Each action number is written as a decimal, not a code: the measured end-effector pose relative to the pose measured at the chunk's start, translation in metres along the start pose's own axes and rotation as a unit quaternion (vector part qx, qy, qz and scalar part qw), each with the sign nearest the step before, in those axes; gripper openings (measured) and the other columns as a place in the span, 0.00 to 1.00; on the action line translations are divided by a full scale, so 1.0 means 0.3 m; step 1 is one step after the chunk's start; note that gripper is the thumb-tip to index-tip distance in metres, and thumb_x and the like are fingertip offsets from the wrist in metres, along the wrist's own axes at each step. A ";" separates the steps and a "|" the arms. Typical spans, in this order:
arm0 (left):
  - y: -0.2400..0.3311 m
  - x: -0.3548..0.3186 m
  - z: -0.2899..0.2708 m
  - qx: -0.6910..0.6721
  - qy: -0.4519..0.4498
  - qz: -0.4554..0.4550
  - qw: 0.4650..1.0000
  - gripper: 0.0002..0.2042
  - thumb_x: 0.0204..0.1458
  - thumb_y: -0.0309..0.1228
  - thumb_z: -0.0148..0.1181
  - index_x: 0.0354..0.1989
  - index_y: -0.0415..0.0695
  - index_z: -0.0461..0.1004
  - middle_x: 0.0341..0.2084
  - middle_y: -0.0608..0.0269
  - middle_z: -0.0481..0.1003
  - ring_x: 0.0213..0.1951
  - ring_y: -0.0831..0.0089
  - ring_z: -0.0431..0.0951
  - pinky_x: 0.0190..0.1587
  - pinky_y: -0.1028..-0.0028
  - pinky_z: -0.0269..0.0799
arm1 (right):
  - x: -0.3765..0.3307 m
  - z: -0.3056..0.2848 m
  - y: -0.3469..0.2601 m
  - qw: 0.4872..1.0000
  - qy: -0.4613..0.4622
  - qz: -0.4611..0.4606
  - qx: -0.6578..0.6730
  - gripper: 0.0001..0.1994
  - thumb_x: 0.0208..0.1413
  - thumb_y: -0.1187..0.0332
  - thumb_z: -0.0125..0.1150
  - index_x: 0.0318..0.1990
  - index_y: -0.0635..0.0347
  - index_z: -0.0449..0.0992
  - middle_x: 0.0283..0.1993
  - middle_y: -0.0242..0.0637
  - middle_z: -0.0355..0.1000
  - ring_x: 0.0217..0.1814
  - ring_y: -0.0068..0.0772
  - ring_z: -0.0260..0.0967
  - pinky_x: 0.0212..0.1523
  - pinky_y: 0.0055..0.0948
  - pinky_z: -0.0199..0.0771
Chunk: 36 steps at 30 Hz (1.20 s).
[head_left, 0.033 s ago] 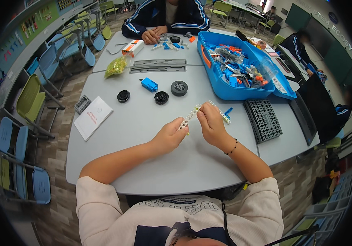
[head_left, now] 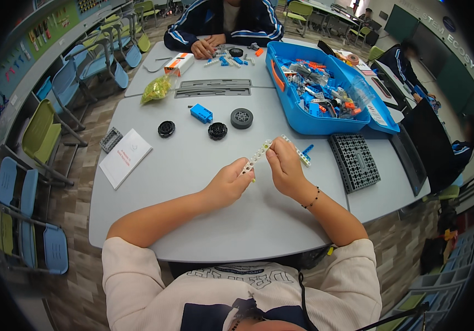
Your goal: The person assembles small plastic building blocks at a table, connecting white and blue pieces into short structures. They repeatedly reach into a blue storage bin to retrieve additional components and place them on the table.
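Observation:
My left hand [head_left: 230,182] is closed around the near end of a white perforated beam [head_left: 255,159], a building-set part. A small yellow-green piece [head_left: 253,179] shows below its fingers. My right hand [head_left: 286,171] pinches the beam's far end, where another yellow-green spot is visible. Just beyond the right hand a second white beam [head_left: 304,158] sticks out beside a blue connector piece [head_left: 308,150]; whether the right hand touches them I cannot tell. Farther off lie a grey wheel [head_left: 241,118], two black wheel hubs [head_left: 217,131] and a blue block-shaped part [head_left: 201,113].
A blue bin [head_left: 325,126] full of loose parts stands at the back right, near a dark perforated plate [head_left: 354,163]. At left lie a white booklet [head_left: 126,159] and a grey block [head_left: 111,140]. A yellow bag [head_left: 157,90] is farther back. Across the table sits another person [head_left: 223,25].

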<state>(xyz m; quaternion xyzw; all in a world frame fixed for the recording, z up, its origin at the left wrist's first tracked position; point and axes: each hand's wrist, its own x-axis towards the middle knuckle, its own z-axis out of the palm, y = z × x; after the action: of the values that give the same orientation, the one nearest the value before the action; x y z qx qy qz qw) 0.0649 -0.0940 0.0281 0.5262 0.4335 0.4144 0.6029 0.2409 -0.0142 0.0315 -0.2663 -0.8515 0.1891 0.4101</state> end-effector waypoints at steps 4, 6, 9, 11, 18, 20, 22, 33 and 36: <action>0.001 -0.004 0.008 0.012 -0.008 0.035 0.999 0.05 0.62 0.32 0.45 0.34 0.47 0.60 0.18 0.74 0.56 0.17 0.85 0.51 0.18 0.81 0.50 | -0.003 -0.006 0.005 0.998 0.019 -0.028 0.044 0.04 0.57 0.73 0.46 0.30 0.61 0.65 0.27 0.38 0.59 0.30 0.38 0.54 0.38 0.34 0.53; 0.006 0.007 -0.002 -0.008 -0.011 0.031 0.999 0.05 0.62 0.32 0.45 0.34 0.47 0.60 0.18 0.75 0.56 0.17 0.86 0.51 0.18 0.81 0.50 | 0.013 -0.004 0.021 0.998 0.011 -0.020 0.052 0.05 0.57 0.73 0.46 0.30 0.60 0.65 0.27 0.38 0.59 0.29 0.38 0.54 0.38 0.34 0.53; 0.002 0.012 -0.002 -0.056 -0.007 -0.012 0.998 0.05 0.62 0.32 0.44 0.34 0.47 0.60 0.17 0.75 0.55 0.16 0.86 0.51 0.18 0.81 0.50 | 0.016 0.005 0.045 0.998 0.003 -0.001 0.067 0.05 0.57 0.73 0.46 0.28 0.60 0.65 0.27 0.37 0.60 0.29 0.37 0.54 0.38 0.33 0.53; 0.001 0.020 -0.014 -0.099 0.026 -0.021 0.995 0.06 0.62 0.34 0.46 0.35 0.47 0.61 0.17 0.76 0.56 0.16 0.86 0.52 0.18 0.82 0.51 | 0.015 0.011 0.066 0.999 -0.008 -0.008 0.044 0.06 0.56 0.73 0.47 0.27 0.59 0.66 0.27 0.36 0.61 0.29 0.37 0.55 0.38 0.33 0.53; 0.001 0.111 -0.214 0.127 0.153 0.069 0.978 0.08 0.57 0.35 0.53 0.33 0.44 0.67 0.18 0.71 0.64 0.17 0.81 0.61 0.21 0.75 0.57 | -0.003 0.049 0.120 0.991 -0.092 -0.040 -0.084 0.05 0.53 0.70 0.55 0.27 0.57 0.72 0.29 0.32 0.65 0.33 0.32 0.61 0.40 0.33 0.53; -0.032 0.124 -0.221 0.267 0.145 0.076 0.950 0.09 0.56 0.35 0.55 0.31 0.42 0.70 0.18 0.67 0.68 0.17 0.77 0.64 0.23 0.72 0.60 | -0.005 0.063 0.122 0.988 -0.097 -0.050 -0.109 0.04 0.52 0.68 0.58 0.28 0.56 0.74 0.31 0.31 0.66 0.35 0.31 0.62 0.41 0.33 0.54; -0.066 0.130 -0.203 0.334 0.111 0.096 0.931 0.10 0.54 0.35 0.56 0.30 0.40 0.72 0.18 0.61 0.71 0.19 0.72 0.68 0.26 0.70 0.62 | -0.007 0.070 0.121 0.983 -0.106 -0.059 -0.137 0.04 0.50 0.66 0.61 0.31 0.55 0.76 0.33 0.30 0.68 0.37 0.30 0.63 0.43 0.34 0.54; -0.103 0.146 -0.206 0.457 0.126 0.173 0.864 0.13 0.55 0.39 0.55 0.41 0.43 0.76 0.21 0.55 0.76 0.24 0.61 0.73 0.35 0.66 0.66 | -0.010 0.071 0.117 0.982 -0.064 -0.072 -0.163 0.05 0.48 0.64 0.63 0.32 0.51 0.76 0.36 0.31 0.68 0.39 0.32 0.64 0.43 0.34 0.55; -0.096 0.142 -0.209 0.396 0.131 0.136 0.899 0.14 0.58 0.39 0.52 0.43 0.43 0.75 0.23 0.56 0.75 0.25 0.67 0.71 0.34 0.70 0.65 | -0.001 0.017 0.148 0.984 -0.022 -0.045 -0.173 0.07 0.47 0.64 0.64 0.33 0.52 0.77 0.37 0.32 0.69 0.40 0.33 0.65 0.44 0.34 0.57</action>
<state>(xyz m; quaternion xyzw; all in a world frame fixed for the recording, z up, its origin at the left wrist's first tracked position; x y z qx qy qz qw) 0.0181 -0.0389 -0.0086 0.7162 0.5613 0.3512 0.2204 0.2501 0.0200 0.0044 -0.2899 -0.8915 0.0264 0.3470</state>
